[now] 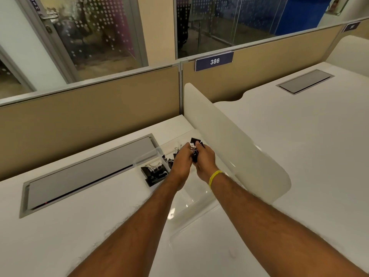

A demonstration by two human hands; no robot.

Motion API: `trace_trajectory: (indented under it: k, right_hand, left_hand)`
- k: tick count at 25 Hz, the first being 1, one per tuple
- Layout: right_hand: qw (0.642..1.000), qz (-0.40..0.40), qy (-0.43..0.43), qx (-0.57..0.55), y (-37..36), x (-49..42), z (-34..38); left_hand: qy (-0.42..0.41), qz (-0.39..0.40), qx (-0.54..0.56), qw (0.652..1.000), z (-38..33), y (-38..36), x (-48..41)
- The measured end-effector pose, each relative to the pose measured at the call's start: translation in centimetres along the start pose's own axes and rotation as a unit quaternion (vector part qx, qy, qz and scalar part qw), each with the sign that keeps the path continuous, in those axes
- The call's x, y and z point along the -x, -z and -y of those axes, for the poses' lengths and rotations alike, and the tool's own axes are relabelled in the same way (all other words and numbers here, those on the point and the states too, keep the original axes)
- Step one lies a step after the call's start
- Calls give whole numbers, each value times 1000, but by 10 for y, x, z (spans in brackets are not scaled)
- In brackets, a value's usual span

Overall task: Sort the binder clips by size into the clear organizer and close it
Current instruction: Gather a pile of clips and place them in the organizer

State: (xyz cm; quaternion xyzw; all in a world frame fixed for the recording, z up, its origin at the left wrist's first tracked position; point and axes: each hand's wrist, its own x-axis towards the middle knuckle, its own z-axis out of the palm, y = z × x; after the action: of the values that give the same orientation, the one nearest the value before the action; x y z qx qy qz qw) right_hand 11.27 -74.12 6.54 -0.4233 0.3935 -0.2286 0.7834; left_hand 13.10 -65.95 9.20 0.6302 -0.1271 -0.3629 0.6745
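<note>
Binder clips [194,155], black with wire handles, form a small tangle held between two hands above the far end of the one clear organizer [146,157]. At least two bodies show, and fingers hide the exact number. The left hand [182,162] and right hand [205,162] both curl thumb and fingertips around that tangle. One stack of larger clips [154,173], roughly four, lies in the organizer's left compartment. Its clear lid [191,202] lies open on the near side, on the white desk [79,226]. One yellow wristband [215,177] circles the right wrist.
</note>
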Motion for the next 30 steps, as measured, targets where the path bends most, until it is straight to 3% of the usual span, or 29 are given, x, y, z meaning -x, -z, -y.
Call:
trace_trajectory:
  k: [3, 8, 13, 20, 23, 27, 30]
  right_hand:
    - [999, -12, 11, 45, -3, -32, 15]
    - [968, -50, 65, 235, 7, -72, 9]
    - [940, -25, 114, 321, 12, -72, 12]
    - [899, 7, 211, 383, 14, -61, 13]
    - [855, 67, 216, 467, 10, -57, 2]
    - [761, 180, 220, 583, 1, -52, -14]
    - [696, 205, 244, 644, -5, -47, -23]
  left_hand:
    - [3, -4, -47, 999, -1, 7, -27]
    - [-43, -52, -157, 985, 2, 30, -44]
    - [-95, -80, -236, 964, 14, 59, -37]
    - [-102, -93, -285, 949, 21, 70, -17]
    - [-105, -95, -299, 944, 23, 73, -9]
    - [-110, -94, -316, 937, 23, 76, 0]
    - [-111, -100, -325, 934, 25, 81, 1]
